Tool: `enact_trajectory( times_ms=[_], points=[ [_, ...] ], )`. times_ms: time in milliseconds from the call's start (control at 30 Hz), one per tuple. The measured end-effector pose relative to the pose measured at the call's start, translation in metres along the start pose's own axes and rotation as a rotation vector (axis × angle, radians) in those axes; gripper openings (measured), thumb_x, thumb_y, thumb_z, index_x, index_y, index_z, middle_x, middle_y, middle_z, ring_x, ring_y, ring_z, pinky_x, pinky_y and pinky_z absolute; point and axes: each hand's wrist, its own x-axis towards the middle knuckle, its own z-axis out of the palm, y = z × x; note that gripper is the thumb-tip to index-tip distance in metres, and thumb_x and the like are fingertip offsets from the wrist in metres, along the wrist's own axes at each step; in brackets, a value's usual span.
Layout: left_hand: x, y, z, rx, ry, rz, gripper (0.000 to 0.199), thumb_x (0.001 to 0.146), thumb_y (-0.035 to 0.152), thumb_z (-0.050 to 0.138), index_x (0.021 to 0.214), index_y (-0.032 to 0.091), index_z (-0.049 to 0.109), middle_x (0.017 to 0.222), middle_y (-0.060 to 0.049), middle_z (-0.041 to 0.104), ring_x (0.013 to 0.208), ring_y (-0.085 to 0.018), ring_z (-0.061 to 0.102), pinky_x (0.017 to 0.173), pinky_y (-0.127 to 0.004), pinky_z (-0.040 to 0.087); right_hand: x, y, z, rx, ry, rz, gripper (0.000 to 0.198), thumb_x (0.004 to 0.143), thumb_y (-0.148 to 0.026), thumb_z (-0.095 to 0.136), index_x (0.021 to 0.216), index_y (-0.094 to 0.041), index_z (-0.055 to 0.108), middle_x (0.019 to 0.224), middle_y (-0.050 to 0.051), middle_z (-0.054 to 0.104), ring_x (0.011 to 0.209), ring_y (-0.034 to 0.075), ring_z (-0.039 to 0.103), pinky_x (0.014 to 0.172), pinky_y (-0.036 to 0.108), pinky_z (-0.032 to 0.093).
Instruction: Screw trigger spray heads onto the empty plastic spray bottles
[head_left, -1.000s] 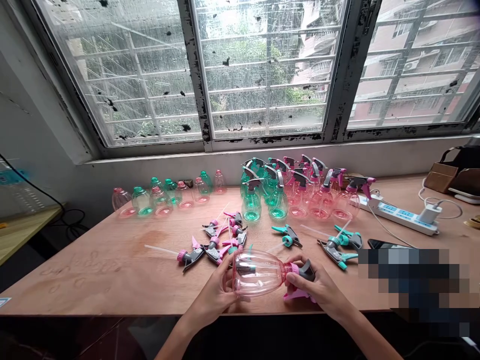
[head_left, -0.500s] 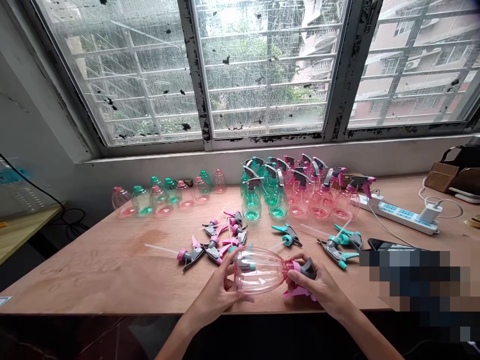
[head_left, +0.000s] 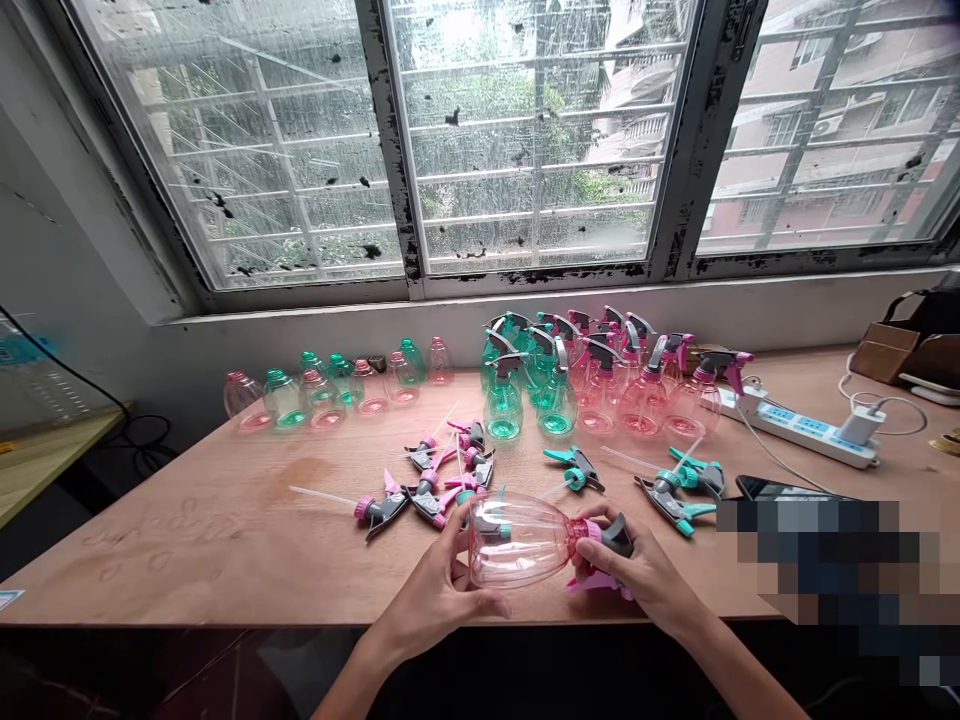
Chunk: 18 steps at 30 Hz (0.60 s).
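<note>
A clear pink spray bottle [head_left: 519, 545] lies sideways between my hands above the table's front edge, its neck to the right. My left hand [head_left: 450, 585] is closed around its base. At the other end my right hand [head_left: 637, 565] grips the pink collar of the grey and pink trigger sprayer [head_left: 600, 582] on the neck. Whether the sprayer is fully seated I cannot tell. Beyond the bottle lie several loose pink and grey trigger sprayers [head_left: 384, 512]. A teal and grey sprayer [head_left: 574, 470] rests just behind my right hand, with others [head_left: 679, 495] farther right.
Bottles without sprayers, pink and green [head_left: 324, 405], stand at the back left of the wooden table [head_left: 225, 540]. Several bottles with sprayers [head_left: 556, 405] form a group at the back middle. A white power strip [head_left: 806, 432], a phone [head_left: 780, 490] and a brown bag [head_left: 892, 345] are on the right.
Almost nothing differs. My left thumb has shifted slightly along the bottle's base; bottle and sprayer stay in place between my hands.
</note>
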Motion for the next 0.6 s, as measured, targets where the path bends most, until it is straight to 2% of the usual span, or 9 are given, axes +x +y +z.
enact_trajectory(
  times_ms=[133,200,367,500,600],
  points=[
    [-0.0035,-0.0013,-0.0038,0.025,-0.001,0.008,0.107,0.074,0.057,0.082,0.159,0.028,0.025,0.119,-0.01,0.061,0.095,-0.025,0.059,0.082,-0.032,0.051,0.0,-0.0011,0.0006,0.003,0.003,-0.004,0.035,0.084,-0.044,0.081,0.096,-0.019,0.06,0.074,0.0,0.073,0.065,0.015,0.071,0.065,0.026,0.059],
    [-0.0042,-0.0005,-0.0045,0.047,0.015,0.003,0.1,0.079,0.059,0.077,0.158,0.027,0.027,0.117,-0.009,0.06,0.091,-0.022,0.056,0.08,-0.031,0.049,0.0004,-0.0015,0.0005,-0.022,0.008,-0.007,0.035,0.084,-0.044,0.08,0.098,-0.019,0.06,0.073,0.0,0.074,0.065,0.016,0.072,0.065,0.026,0.059],
    [-0.0028,-0.0009,-0.0034,-0.012,-0.006,-0.054,0.086,0.089,0.047,0.072,0.159,0.03,0.024,0.114,-0.006,0.058,0.078,-0.014,0.05,0.072,-0.026,0.044,0.0016,-0.0023,-0.0007,-0.021,-0.003,-0.014,0.032,0.088,-0.044,0.077,0.1,-0.02,0.058,0.073,0.0,0.073,0.065,0.018,0.072,0.067,0.033,0.062],
    [-0.0013,-0.0002,-0.0019,-0.056,-0.016,-0.018,0.091,0.088,0.036,0.076,0.159,0.039,0.019,0.133,-0.008,0.051,0.088,-0.015,0.055,0.077,-0.027,0.046,0.0017,-0.0013,-0.0016,-0.003,0.012,-0.012,0.032,0.088,-0.043,0.076,0.1,-0.02,0.059,0.075,0.0,0.073,0.065,0.018,0.071,0.066,0.032,0.062],
    [-0.0016,0.0022,-0.0015,-0.037,-0.03,-0.018,0.101,0.084,0.032,0.08,0.159,0.044,0.013,0.145,-0.01,0.046,0.09,-0.016,0.058,0.071,-0.025,0.045,0.0025,0.0015,-0.0018,-0.04,0.003,0.007,0.034,0.087,-0.044,0.078,0.102,-0.019,0.059,0.075,0.0,0.074,0.065,0.018,0.072,0.065,0.03,0.06]
  ],
)
